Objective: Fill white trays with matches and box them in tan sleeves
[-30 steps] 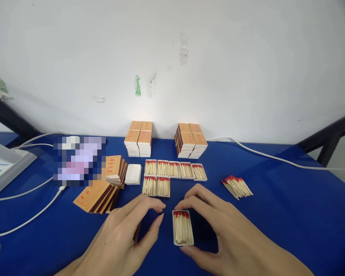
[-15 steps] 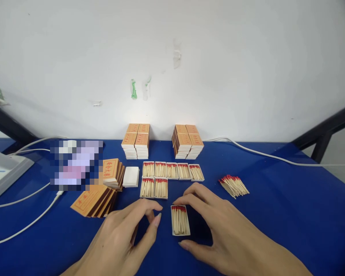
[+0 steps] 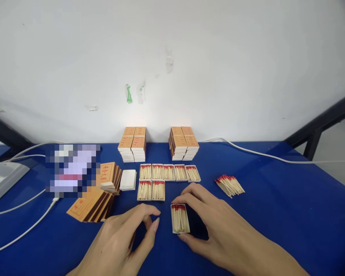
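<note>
A white matchbox tray [image 3: 180, 219] full of red-tipped matches lies on the blue table in front of me. My right hand [image 3: 207, 222] spans it from the right, its fingertips at the far edge and its thumb against the near edge. To the left of this tray, my left hand [image 3: 129, 234] is held low with nothing in it, index finger and thumb curved and apart. Beyond the hands sit two rows of filled matchbox trays [image 3: 158, 190]. A loose pile of matches [image 3: 230, 185] rests at the right.
Two stacks of closed matchboxes [image 3: 132, 143] stand near the wall. Orange matchbox sleeves [image 3: 89, 203] lie fanned out at the left, beside a stack of white trays [image 3: 128, 179]. A blurred phone-like device [image 3: 77, 168] with a white cable [image 3: 25, 237] is further left.
My right thumb has closed in on the tray's near edge. My left hand has barely moved, with thumb and finger still apart. The camera view has shifted slightly.
</note>
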Available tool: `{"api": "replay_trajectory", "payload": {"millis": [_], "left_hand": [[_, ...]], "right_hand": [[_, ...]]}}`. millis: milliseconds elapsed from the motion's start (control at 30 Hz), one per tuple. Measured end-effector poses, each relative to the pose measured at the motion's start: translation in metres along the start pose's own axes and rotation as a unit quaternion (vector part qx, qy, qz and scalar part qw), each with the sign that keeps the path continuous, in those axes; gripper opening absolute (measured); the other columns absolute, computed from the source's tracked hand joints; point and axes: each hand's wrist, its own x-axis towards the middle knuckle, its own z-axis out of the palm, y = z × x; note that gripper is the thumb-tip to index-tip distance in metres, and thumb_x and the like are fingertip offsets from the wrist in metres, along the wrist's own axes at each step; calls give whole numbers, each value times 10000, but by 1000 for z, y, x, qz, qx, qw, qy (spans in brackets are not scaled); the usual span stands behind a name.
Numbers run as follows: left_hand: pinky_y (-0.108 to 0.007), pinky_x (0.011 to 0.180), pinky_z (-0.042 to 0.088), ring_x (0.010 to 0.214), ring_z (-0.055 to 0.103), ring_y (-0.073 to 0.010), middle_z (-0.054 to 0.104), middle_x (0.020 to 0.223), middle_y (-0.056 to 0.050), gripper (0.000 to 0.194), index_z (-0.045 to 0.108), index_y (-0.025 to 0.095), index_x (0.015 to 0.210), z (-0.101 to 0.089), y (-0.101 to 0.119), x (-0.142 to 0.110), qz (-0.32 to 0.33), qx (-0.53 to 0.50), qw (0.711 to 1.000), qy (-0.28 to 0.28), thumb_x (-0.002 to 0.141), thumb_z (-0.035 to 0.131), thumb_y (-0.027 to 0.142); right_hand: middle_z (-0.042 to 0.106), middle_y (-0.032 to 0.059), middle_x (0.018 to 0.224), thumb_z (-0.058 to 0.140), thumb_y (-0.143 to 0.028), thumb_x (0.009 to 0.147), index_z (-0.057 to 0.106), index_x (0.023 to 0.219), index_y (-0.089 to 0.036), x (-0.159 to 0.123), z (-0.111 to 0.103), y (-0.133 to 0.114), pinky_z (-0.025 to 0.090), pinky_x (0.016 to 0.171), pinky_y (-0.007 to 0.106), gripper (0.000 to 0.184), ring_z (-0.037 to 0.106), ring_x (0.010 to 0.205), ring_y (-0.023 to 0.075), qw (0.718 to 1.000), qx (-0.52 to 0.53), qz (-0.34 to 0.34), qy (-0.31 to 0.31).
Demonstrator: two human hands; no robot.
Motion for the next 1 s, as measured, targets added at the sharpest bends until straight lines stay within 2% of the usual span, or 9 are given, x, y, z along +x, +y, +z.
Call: {"api": "replay_trajectory", "payload": {"millis": [400, 467, 567, 600, 667, 733, 800, 900, 1000], "left_hand": [[-202, 496, 512, 527, 596, -77, 741, 1022, 53, 211, 608, 315, 1320, 1, 1, -4, 18, 9, 999, -26, 1123, 636, 246], [-222, 580, 601, 600, 668, -94, 759, 1171, 17, 379, 598, 328, 1387, 1, 3, -5, 18, 25, 999, -29, 1043, 735, 251], [-304, 858, 712, 1025, 842, -218, 742, 1456, -40, 794, 512, 359, 1522, 0, 5, -6, 24, 46, 999, -15, 849, 917, 245], [-319, 885, 717, 1109, 842, -253, 751, 1460, -45, 895, 485, 363, 1543, 0, 5, -6, 28, 51, 998, -15, 795, 959, 239], [-284, 729, 702, 928, 850, -233, 817, 1221, -2, 982, 456, 362, 1565, 1, 3, -7, 34, 57, 997, -29, 757, 1000, 238], [-244, 509, 587, 580, 716, -165, 719, 832, 104, 951, 468, 357, 1569, 3, 0, -8, 40, 60, 996, -48, 786, 996, 243], [-234, 431, 490, 436, 569, -134, 537, 653, 162, 886, 481, 349, 1571, 6, -3, -8, 49, 54, 996, -55, 836, 959, 219], [-225, 443, 486, 421, 529, -115, 521, 649, 167, 805, 487, 337, 1566, 8, -6, -8, 48, 37, 996, -70, 896, 901, 175], [-223, 473, 511, 436, 528, -98, 653, 750, 150, 779, 483, 332, 1561, 7, -4, -7, 33, 28, 995, -89, 919, 887, 155]], "right_hand": [[702, -48, 1366, 805, 10, 901, 704, 1377, -378, 0, -14, -2, 573, 1020, 270, 622, 707, 1184, 152, 992, 100, -34, -70], [730, -63, 1346, 801, 19, 927, 702, 1396, -399, -1, -13, -1, 558, 1060, 254, 636, 704, 1194, 138, 989, 118, -51, -71], [757, -82, 1352, 693, 66, 965, 725, 1371, -412, -2, -12, -3, 551, 1061, 225, 627, 701, 1234, 116, 985, 137, -81, -68], [754, -86, 1364, 659, 95, 944, 732, 1361, -414, -3, -13, -5, 555, 1045, 216, 662, 700, 1245, 112, 984, 143, -88, -66], [737, -84, 1383, 626, 121, 888, 740, 1343, -419, -4, -15, -7, 575, 975, 203, 715, 715, 1202, 108, 983, 147, -90, -57], [734, -68, 1349, 646, 53, 915, 743, 1321, -415, -6, -20, -6, 590, 862, 209, 627, 727, 1060, 111, 989, 127, -77, -19], [758, -46, 1224, 661, -109, 1028, 756, 1273, -396, -10, -23, 1, 587, 793, 247, 389, 705, 902, 127, 994, 64, -46, 69], [766, -18, 1046, 673, -381, 1099, 778, 1172, -349, -19, -26, 23, 563, 702, 316, 132, 657, 727, 155, 963, -69, 29, 258], [789, 8, 1110, 598, -542, 1121, 781, 1136, -321, -29, -23, 48, 526, 610, 348, 287, 671, 656, 166, 909, -178, 88, 366]]}}
